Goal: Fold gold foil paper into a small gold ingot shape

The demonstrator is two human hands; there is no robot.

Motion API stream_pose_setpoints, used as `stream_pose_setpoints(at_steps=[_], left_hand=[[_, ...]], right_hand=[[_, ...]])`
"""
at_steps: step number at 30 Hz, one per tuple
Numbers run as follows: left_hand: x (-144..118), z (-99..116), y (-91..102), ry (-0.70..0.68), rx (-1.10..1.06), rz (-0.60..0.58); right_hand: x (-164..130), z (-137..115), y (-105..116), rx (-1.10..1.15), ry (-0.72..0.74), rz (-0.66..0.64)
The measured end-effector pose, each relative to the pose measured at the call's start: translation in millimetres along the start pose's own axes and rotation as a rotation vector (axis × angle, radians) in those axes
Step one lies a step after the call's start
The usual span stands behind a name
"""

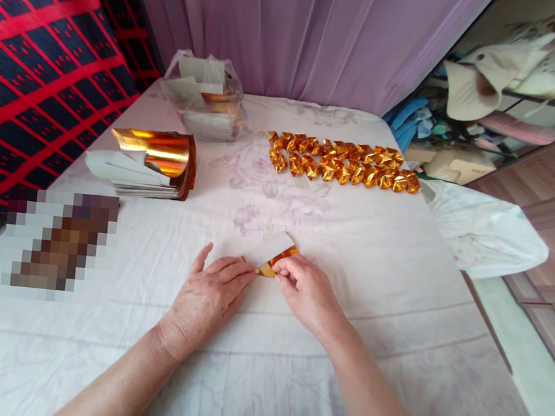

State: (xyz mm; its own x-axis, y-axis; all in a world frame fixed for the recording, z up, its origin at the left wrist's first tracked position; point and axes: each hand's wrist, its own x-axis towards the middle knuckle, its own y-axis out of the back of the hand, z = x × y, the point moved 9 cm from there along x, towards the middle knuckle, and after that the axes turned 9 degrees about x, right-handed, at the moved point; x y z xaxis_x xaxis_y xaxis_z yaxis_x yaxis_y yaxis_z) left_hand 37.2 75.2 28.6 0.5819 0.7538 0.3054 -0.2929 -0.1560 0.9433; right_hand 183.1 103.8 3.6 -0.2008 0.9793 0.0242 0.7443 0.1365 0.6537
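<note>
A sheet of gold foil paper [269,252] with a pale back lies partly folded on the cloth in front of me, its gold side showing along the fold. My left hand [215,293] holds the sheet's left corner, with the fingers pressed together and the little finger sticking out. At the other side, my right hand [306,292] pinches the gold folded edge between thumb and fingertips. Part of the sheet is hidden under both hands. Beyond them, two rows of folded gold foil pieces [342,170] stand on the table.
A stack of gold foil sheets [152,157] curls at the left, before a clear plastic bag [204,96] of more sheets. A blurred patch [61,239] covers something nearer. A white plastic bag [491,232] hangs by the right edge of the cloth-covered table [382,244].
</note>
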Motion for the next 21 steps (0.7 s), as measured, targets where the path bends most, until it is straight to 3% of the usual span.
stream_pose_setpoints(at_steps=[21], left_hand=[[1.5,11.4,-8.4,-0.006,0.077,-0.070]], right_hand=[[-1.0,1.6,-2.1,-0.019,-0.005,-0.004]])
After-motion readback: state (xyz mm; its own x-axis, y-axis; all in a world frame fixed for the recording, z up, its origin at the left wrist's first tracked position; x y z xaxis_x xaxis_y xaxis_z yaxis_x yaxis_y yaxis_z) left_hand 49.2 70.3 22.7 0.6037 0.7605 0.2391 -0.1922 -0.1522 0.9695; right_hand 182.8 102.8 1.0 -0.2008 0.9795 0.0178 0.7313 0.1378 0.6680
